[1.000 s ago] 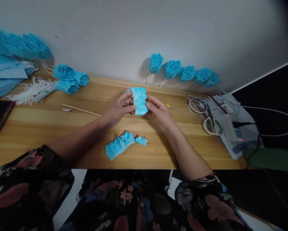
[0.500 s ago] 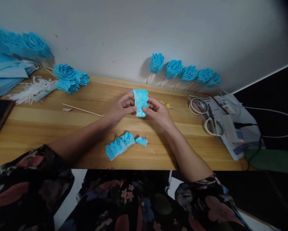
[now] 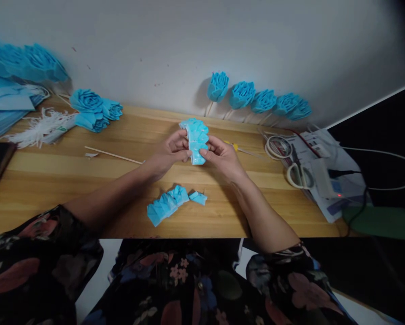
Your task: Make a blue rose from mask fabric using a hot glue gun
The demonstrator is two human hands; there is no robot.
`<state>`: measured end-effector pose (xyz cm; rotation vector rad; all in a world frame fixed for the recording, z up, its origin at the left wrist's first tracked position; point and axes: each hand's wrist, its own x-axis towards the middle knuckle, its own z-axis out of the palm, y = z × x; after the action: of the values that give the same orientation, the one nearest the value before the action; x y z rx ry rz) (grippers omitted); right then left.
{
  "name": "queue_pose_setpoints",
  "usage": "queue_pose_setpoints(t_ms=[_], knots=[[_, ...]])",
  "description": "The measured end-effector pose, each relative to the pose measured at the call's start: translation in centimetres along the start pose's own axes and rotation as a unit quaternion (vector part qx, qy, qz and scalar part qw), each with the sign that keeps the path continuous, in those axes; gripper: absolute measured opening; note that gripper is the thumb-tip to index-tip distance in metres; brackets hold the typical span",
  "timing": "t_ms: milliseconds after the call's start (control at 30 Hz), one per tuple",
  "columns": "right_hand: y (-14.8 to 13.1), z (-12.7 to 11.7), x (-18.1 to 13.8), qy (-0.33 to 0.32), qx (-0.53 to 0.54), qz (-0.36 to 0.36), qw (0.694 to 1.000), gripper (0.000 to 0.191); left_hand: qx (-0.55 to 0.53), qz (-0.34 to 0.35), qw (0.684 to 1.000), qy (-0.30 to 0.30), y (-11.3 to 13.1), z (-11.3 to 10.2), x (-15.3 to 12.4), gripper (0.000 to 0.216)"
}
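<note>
Between my hands, above the wooden table (image 3: 121,180), I hold a pleated strip of blue fabric (image 3: 198,135) folded into petals, with a white edge along its left side. My left hand (image 3: 168,155) pinches that white edge between thumb and fingers. On the other side my right hand (image 3: 223,158) is closed on the strip's lower part, its thumb pressed on the front. Nearer to me lie a second pleated blue strip (image 3: 167,205) and a small folded blue piece (image 3: 198,197). A thin wooden stick (image 3: 114,155) lies to the left of my left hand.
Blue fabric roses on sticks (image 3: 242,95) lean against the wall, with more roses (image 3: 87,100) at the left beside white cords (image 3: 42,126) and stacked blue sheets (image 3: 2,108). At right are scissors (image 3: 299,176), a tape roll (image 3: 278,148), papers and a power strip (image 3: 326,178).
More of the held strip now shows at its top, spreading up and to the left. Both hands keep their grip in nearly the same place. The view has shifted slightly.
</note>
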<state>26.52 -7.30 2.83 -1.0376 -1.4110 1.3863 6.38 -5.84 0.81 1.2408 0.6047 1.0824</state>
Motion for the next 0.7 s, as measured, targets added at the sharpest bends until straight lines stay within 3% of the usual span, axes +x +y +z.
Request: queue_pose_setpoints(t_ms=[233, 433, 600, 700], knots=[[0.25, -0.67, 0.15, 0.06, 0.044, 0.032, 0.997, 0.057, -0.017, 0.006, 0.999, 0.034, 0.38, -0.25, 0.22, 0.05], [-0.02, -0.23, 0.05, 0.045, 0.045, -0.001, 0.998, 0.05, -0.028, 0.004, 0.998, 0.057, 0.45, -0.07, 0.1, 0.052], [0.1, -0.32, 0.11, 0.057, 0.006, -0.016, 0.998, 0.053, -0.052, -0.036, 0.997, 0.034, 0.53, -0.17, 0.06, 0.047], [0.23, -0.37, 0.15, 0.064, -0.013, -0.015, 0.998, 0.055, -0.036, -0.043, 0.998, 0.029, 0.3, -0.33, 0.09, 0.055]])
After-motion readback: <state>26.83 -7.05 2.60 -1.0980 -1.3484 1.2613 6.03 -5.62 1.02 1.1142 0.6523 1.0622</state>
